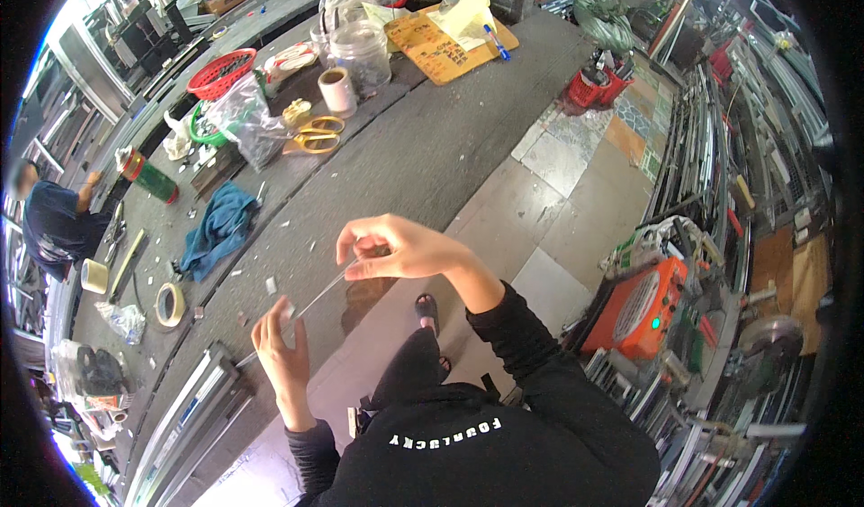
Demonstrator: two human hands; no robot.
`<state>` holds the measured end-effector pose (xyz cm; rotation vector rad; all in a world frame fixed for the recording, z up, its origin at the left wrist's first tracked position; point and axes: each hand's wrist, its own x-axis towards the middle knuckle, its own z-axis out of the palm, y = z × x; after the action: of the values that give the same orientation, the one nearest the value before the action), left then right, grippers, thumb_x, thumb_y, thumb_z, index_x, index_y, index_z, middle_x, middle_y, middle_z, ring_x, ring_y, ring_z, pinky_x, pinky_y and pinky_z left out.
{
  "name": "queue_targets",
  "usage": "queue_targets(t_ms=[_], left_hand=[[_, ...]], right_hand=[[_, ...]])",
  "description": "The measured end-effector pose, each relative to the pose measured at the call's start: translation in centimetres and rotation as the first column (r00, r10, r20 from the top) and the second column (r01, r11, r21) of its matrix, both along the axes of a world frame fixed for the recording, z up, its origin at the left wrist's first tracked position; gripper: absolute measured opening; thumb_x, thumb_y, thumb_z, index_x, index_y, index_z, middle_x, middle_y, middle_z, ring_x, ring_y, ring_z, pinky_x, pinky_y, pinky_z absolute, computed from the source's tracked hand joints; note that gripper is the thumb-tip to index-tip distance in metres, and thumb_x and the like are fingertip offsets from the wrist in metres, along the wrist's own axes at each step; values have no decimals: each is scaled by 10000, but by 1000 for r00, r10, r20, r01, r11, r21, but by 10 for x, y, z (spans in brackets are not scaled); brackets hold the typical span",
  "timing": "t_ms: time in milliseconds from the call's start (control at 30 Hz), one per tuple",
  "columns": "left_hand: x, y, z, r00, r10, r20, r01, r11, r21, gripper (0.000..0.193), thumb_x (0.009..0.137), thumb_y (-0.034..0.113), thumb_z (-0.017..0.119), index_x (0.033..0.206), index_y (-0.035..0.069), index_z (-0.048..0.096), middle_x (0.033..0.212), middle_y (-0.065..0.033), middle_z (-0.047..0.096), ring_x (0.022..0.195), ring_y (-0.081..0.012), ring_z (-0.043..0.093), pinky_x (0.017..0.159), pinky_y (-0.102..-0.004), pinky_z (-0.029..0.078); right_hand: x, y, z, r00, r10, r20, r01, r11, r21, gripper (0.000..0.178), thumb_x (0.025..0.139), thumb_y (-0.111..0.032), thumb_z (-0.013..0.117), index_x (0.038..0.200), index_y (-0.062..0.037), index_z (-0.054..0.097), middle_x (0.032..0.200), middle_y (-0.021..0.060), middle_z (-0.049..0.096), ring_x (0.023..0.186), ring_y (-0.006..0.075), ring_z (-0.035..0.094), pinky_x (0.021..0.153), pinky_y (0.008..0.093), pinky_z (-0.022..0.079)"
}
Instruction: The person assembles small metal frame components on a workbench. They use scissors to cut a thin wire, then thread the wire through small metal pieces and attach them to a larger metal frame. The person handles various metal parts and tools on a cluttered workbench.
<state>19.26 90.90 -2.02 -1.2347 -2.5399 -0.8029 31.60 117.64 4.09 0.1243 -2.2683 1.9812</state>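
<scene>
A thin, pale strip (pixel 322 296) runs slantwise between my hands above the front edge of the dark workbench (pixel 396 156). My right hand (pixel 396 248), higher and further right, has its fingers curled and pinches the strip's upper end between thumb and fingers. Lower down, my left hand (pixel 283 352) closes its thumb and fingers around the strip, with a small whitish piece showing at its fingertips. What the strip is made of cannot be made out. A rumpled blue cloth (pixel 219 228) lies beyond my left hand, and a tape roll (pixel 169 304) sits left of it.
Gold-handled scissors (pixel 315 135), a white roll (pixel 337 91), a red basket (pixel 221 73) and a clipboard (pixel 441 44) stand further back. Metal profiles (pixel 193 421) lie at lower left. An orange machine (pixel 637 307) is at right. Another person (pixel 58 215) is at far left.
</scene>
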Motion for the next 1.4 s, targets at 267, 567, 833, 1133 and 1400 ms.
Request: queue_targets(t_ms=[267, 567, 833, 1133, 1400], left_hand=[[23, 199, 33, 869, -167, 466, 168, 985, 39, 137, 918, 147, 648, 923, 56, 749, 669, -131, 653, 548, -203, 632, 536, -312, 464], [11, 370, 24, 398, -242, 885, 221, 961, 163, 309, 1004, 181, 505, 867, -5, 709, 551, -36, 493, 519, -103, 484, 523, -288, 396], [54, 444, 0, 854, 367, 369, -357, 929, -97, 370, 970, 262, 534, 721, 2, 619, 695, -181, 621, 676, -390, 610, 624, -436, 453], [97, 489, -53, 673, 725, 144, -739, 661, 126, 547, 1047, 345, 362, 613, 47, 509, 617, -114, 531, 582, -328, 548, 576, -410, 412], [96, 487, -60, 590, 803, 90, -808, 584, 82, 541, 1037, 342, 383, 603, 43, 508, 602, -125, 532, 602, -343, 567, 596, -428, 424]], right_hand=[[-12, 207, 30, 984, -174, -43, 178, 931, 319, 232, 891, -190, 739, 978, -11, 619, 698, 11, 564, 676, 78, 508, 670, 266, 440], [-16, 488, 69, 815, -567, -114, 529, 651, 544, 364, 941, -262, 665, 1184, 0, 594, 1127, 142, 676, 976, 224, 659, 888, 351, 515], [-87, 857, 130, 736, -676, 36, 502, 580, 641, 268, 999, -215, 549, 1068, 1, 692, 983, 61, 718, 845, 135, 673, 768, 287, 534], [-158, 949, 55, 816, 168, 553, -564, 440, 698, 418, 962, -242, 618, 1326, -46, 553, 1249, 141, 609, 1151, 252, 569, 1003, 402, 461], [-163, 947, 43, 718, 322, 617, -680, 141, 719, 478, 850, -402, 717, 1151, -65, 561, 1139, 172, 622, 1081, 330, 592, 904, 449, 480]])
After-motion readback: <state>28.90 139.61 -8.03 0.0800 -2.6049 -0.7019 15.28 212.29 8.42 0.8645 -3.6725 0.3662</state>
